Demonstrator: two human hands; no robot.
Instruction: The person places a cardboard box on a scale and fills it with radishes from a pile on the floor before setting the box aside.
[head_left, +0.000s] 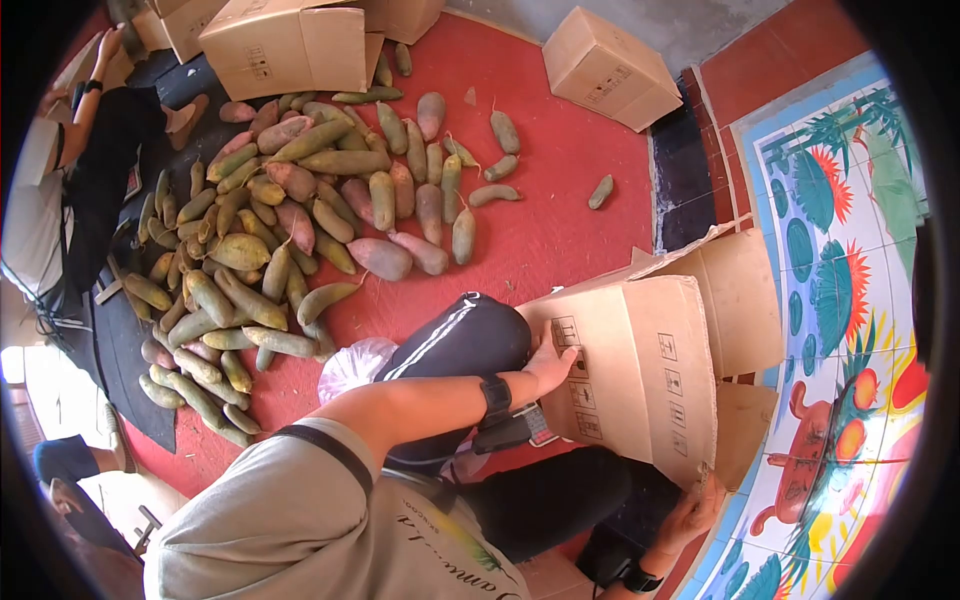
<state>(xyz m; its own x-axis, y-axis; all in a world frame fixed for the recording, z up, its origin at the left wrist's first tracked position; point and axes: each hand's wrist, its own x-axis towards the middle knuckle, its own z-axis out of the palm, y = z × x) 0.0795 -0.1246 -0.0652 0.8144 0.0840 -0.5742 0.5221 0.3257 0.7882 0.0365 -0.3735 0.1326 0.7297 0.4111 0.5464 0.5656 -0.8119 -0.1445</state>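
Observation:
My left hand (pixel 552 366) rests on the near side of a brown cardboard box (pixel 625 350), with its thumb and fingers spread against the printed panel. At the box's lower right corner, my right hand (pixel 697 508) has its fingers closed on the cardboard edge. The box is tilted beside my knees, and its flaps (pixel 742 300) stand out on the right. Printed symbols mark two of its faces. Its inside is mostly hidden.
A large pile of green and reddish long tubers (pixel 290 220) lies on the red floor (pixel 540 230). More boxes (pixel 285 50) stand behind, and one (pixel 612 70) is near the wall. Another person (pixel 110 130) is at the left. Painted tiles (pixel 830 330) line the right.

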